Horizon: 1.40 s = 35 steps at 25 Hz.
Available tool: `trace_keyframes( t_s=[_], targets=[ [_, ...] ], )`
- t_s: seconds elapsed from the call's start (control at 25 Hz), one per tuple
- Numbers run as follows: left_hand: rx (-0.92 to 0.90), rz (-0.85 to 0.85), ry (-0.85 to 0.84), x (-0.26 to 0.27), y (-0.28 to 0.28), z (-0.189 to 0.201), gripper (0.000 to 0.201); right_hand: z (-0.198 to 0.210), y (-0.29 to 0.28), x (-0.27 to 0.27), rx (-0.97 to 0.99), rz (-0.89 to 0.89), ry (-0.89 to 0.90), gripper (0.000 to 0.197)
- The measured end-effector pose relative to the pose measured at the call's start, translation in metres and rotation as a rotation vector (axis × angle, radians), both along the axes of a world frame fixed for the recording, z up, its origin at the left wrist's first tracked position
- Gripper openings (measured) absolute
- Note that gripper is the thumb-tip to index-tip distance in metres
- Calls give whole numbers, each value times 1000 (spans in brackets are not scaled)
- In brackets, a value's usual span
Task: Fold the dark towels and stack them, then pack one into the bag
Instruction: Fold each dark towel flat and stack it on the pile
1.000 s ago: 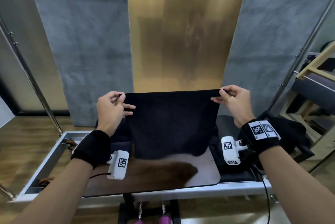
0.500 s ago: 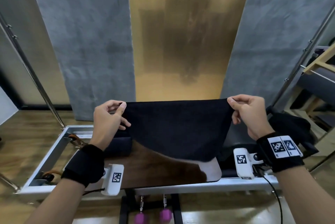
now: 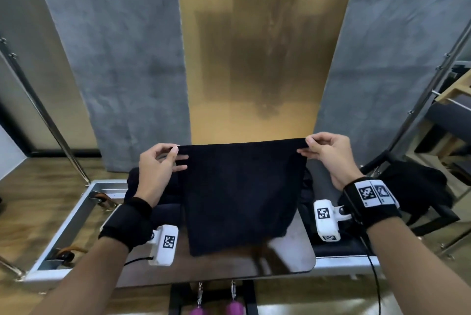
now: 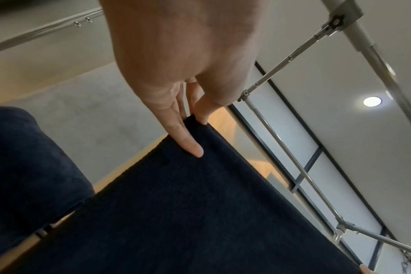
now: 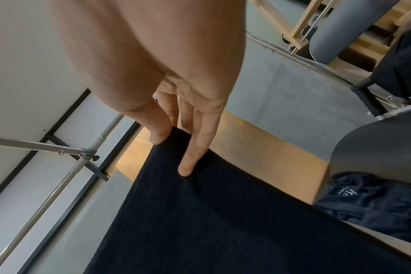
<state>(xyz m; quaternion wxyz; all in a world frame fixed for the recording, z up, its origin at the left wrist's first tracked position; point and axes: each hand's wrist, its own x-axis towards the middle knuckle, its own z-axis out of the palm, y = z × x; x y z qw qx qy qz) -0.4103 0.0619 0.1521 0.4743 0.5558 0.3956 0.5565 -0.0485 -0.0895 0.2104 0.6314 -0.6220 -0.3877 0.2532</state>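
A dark towel (image 3: 242, 192) hangs spread out in the air above the brown tabletop (image 3: 293, 258). My left hand (image 3: 163, 162) pinches its upper left corner between thumb and fingers, as the left wrist view shows on the towel (image 4: 200, 204). My right hand (image 3: 323, 151) pinches the upper right corner, seen close up on the towel (image 5: 223, 222). The towel's lower edge hangs just over the table. More dark cloth (image 3: 135, 184) lies behind my left hand. A dark bag-like bundle (image 3: 418, 187) sits on the right; I cannot tell if it is the bag.
A metal frame (image 3: 63, 233) runs round the table. Slanted metal poles (image 3: 46, 116) stand at left and right. A dark garment (image 5: 368, 204) lies beside a grey cushion (image 5: 376, 148). Wooden furniture (image 3: 453, 93) stands at far right.
Both hands kept hold of the towel's top corners. The towel flared forward half a second ago and now hangs straight down again, lower edge near the table.
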Motion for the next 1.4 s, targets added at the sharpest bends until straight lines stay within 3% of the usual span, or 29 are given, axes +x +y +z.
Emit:
trace_keyframes(
  t_s=[0.2, 0.4, 0.48, 0.56, 0.68, 0.8, 1.04, 1.08, 1.24, 1.4],
  targets=[
    [51, 4, -76, -4, -1, -13, 10, -19, -2, 8, 101, -9, 102, 26],
    [-183, -32, 31, -26, -45, -101, 30, -116, -37, -7, -69, -48, 181, 27],
    [-283, 3, 164, -35, -66, -138, 41, -164, -54, -17, -229, -60, 151, 27],
    [-339, -1, 415, -41, -84, -170, 42, -206, -71, -26, -422, -57, 103, 29],
    [-290, -63, 794, -42, -93, -191, 50, -240, -86, -32, -670, 21, 55, 34],
    [-188, -93, 955, -22, -79, -180, 50, -241, -77, -21, -749, 71, -31, 31],
    [-54, -220, 859, 63, -27, -164, 18, -224, 6, 12, -593, 26, -1, 15],
    [-45, -267, 876, 77, -19, -166, 20, -224, 23, 17, -583, 18, 15, 13],
    [24, -402, 1009, 126, 5, -179, 56, -227, 83, 33, -607, -32, -3, 20],
    [38, -619, 1373, 160, 25, -190, 102, -239, 118, 45, -737, 91, -198, 24]
  ],
)
